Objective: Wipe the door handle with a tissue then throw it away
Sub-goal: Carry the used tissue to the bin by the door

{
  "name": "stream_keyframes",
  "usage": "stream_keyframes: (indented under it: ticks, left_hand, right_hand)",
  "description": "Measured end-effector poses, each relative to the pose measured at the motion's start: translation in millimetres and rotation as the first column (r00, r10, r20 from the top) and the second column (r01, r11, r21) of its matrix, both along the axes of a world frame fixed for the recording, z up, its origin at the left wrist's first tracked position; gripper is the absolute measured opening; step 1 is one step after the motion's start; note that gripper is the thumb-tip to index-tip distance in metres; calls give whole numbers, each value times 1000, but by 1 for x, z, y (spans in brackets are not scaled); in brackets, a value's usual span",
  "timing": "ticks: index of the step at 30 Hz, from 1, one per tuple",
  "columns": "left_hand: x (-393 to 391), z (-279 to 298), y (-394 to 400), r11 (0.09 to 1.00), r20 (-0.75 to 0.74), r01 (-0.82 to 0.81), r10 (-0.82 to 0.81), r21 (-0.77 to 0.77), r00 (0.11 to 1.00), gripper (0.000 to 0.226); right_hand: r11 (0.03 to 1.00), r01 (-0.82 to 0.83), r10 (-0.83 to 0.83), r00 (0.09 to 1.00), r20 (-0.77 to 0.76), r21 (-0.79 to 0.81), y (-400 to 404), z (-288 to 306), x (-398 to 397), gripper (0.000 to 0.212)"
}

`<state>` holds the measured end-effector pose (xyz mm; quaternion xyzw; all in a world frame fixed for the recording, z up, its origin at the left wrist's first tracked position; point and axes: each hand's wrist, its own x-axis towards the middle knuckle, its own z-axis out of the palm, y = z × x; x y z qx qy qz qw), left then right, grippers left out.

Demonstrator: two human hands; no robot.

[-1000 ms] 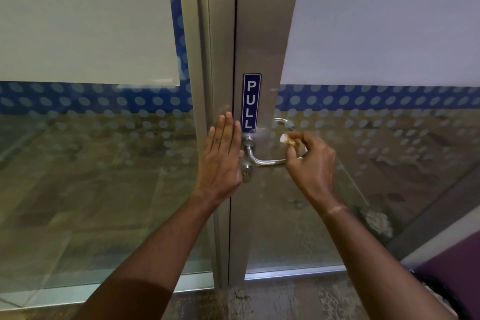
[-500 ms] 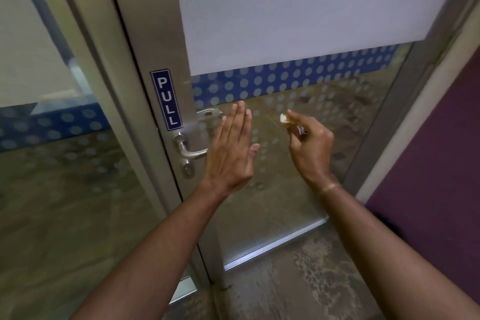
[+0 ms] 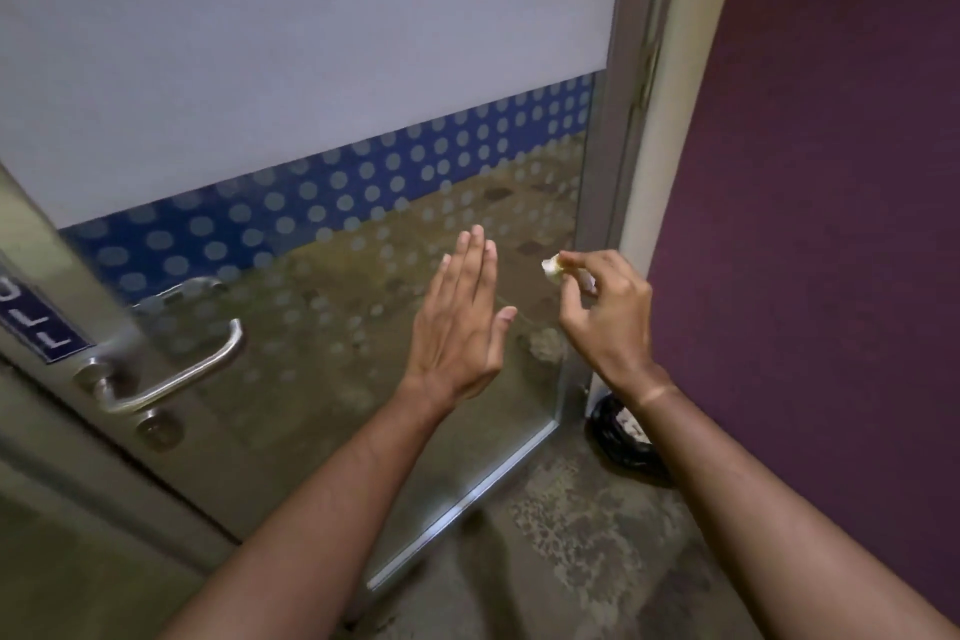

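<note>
a small crumpled tissue (image 3: 551,268) is pinched between the thumb and fingertips of the right hand (image 3: 608,314), which is raised in front of the lower right corner of the glass door (image 3: 322,68), near its hinge side. the left hand (image 3: 460,322) is held empty, flat and spread, fingers together and pointing up, palm turned toward the glass; whether it touches the pane cannot be told. the steel lever door handle (image 3: 176,369) is seen well apart from both hands, low at the left of the view, its long axis running roughly level along the door, beside the blue pull sign (image 3: 36,322). the relation that matters now is judged to be the one between the tissue and the dark bag-lined bin (image 3: 626,437) glimpsed on the floor in the corner where the door frame meets the purple wall (image 3: 831,172): the bin lies almost straight below the right wrist, partly hidden by that forearm, so only its near rim and some pale contents can be made out. the right hand is the nearer one by far, and it already carries the tissue, so a lowering of that hand and a release over the opening is what the throwing-away step would seem to call for. because the bin mouth is largely covered, a drop beside it cannot be ruled out.
</note>
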<state>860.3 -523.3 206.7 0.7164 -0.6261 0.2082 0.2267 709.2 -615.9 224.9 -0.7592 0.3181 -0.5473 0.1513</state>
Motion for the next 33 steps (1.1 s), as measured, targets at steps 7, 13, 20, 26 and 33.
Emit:
stream_keyframes:
  ticks: [7,13,20,26,33]
  left_hand:
    - [-60,-11,-83,997,-17,72,-71,36,997,71]
    - [-93,-24,-138,988,-32,141,-139,67,990,71]
    - [-111,-52,-214,967,-55,222,-216,123,975,71]
    - [-107,-87,-284,951,-90,257,-245,170,965,71]
    - [-103,-120,-336,929,-132,291,-266,230,955,73]
  right_hand:
    - [998,54,-53,998,-44,13,-75,-17,-71,13]
    - [989,148,-145,982,-118,23,-115,-32,-113,13]
    - [970,232,-213,955,-209,75,-177,-65,-138,18]
    - [945,316,-282,920,-274,88,-235,-97,-137,17]
    - [931,332,-275,912,-306,153,-279,-129,-131,16]
